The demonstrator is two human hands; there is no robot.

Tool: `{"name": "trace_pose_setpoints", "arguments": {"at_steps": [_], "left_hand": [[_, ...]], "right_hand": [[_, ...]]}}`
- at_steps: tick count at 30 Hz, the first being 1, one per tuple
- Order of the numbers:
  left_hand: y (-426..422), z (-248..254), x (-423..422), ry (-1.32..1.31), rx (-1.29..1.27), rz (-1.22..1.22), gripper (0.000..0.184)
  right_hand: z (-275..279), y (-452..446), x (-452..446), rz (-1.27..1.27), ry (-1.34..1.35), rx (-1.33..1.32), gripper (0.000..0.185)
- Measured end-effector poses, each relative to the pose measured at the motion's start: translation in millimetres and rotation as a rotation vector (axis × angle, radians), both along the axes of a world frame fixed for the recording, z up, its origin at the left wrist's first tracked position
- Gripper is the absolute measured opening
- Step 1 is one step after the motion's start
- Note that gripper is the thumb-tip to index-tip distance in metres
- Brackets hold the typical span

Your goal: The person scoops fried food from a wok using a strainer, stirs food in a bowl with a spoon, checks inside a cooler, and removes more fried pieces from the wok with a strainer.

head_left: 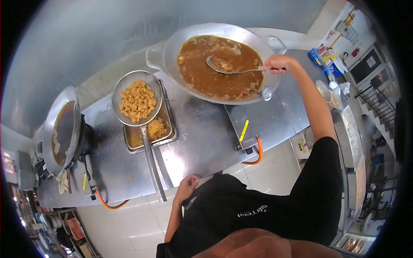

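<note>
My right hand (pixel 277 64) grips the handle of a metal ladle (pixel 247 70) over a large wok (pixel 172 47) of brown oil. The ladle's bowl is in the oil with a fried piece in it. A dial thermometer (pixel 266 93) sits at the wok's lower right rim. Down by the counter's front edge, my left hand (pixel 188 188) has its fingers curled, with nothing visible in them. To the left, a long-handled strainer (pixel 151 165) full of golden fried pieces (pixel 137 101) rests on a rectangular tray with a wire basket (pixel 170 124).
A second wok (pixel 69 124) with dark liquid stands at the far left. Orange hoses (pixel 260 150) hang at the front of the steel counter (pixel 193 129). Metal trays (pixel 352 133) and blue items (pixel 337 69) lie at the right. A shelf with boxes is at lower left.
</note>
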State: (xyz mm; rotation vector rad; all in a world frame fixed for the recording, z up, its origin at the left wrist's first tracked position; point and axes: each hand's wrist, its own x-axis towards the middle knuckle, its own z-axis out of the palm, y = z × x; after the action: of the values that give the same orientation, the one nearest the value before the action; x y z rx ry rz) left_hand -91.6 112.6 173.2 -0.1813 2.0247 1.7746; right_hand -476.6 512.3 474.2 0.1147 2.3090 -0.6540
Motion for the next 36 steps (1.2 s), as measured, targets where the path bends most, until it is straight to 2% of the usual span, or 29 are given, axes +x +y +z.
{"name": "trace_pose_setpoints", "arguments": {"at_steps": [7,10,19,22,23,26,31,36], "left_hand": [[7,12,-3,-0.023,-0.021,-0.004,0.017],[10,13,-1,-0.007,-0.034,0.029,0.016],[17,11,1,-0.001,0.027,0.101,0.014],[16,19,2,-0.022,0.015,0.116,0.014],[16,18,3,-0.022,0.028,0.12,0.014],[12,11,11,-0.005,0.042,0.132,0.014],[6,5,16,0.079,-0.024,0.105,0.014],[-1,1,13,0.087,-0.026,0.044,0.014]], "right_hand": [[0,14,-65,-0.129,-0.072,0.183,0.02],[1,14,-91,-0.106,-0.028,0.305,0.019],[-24,-66,-111,0.239,0.307,0.451,0.017],[-51,-81,-106,0.313,0.55,0.553,0.02],[-65,-83,-99,0.362,0.739,0.539,0.022],[-64,-96,-61,0.304,0.81,0.46,0.021],[-46,-117,7,0.284,0.703,0.359,0.022],[-26,-132,36,0.315,0.629,0.261,0.021]]}}
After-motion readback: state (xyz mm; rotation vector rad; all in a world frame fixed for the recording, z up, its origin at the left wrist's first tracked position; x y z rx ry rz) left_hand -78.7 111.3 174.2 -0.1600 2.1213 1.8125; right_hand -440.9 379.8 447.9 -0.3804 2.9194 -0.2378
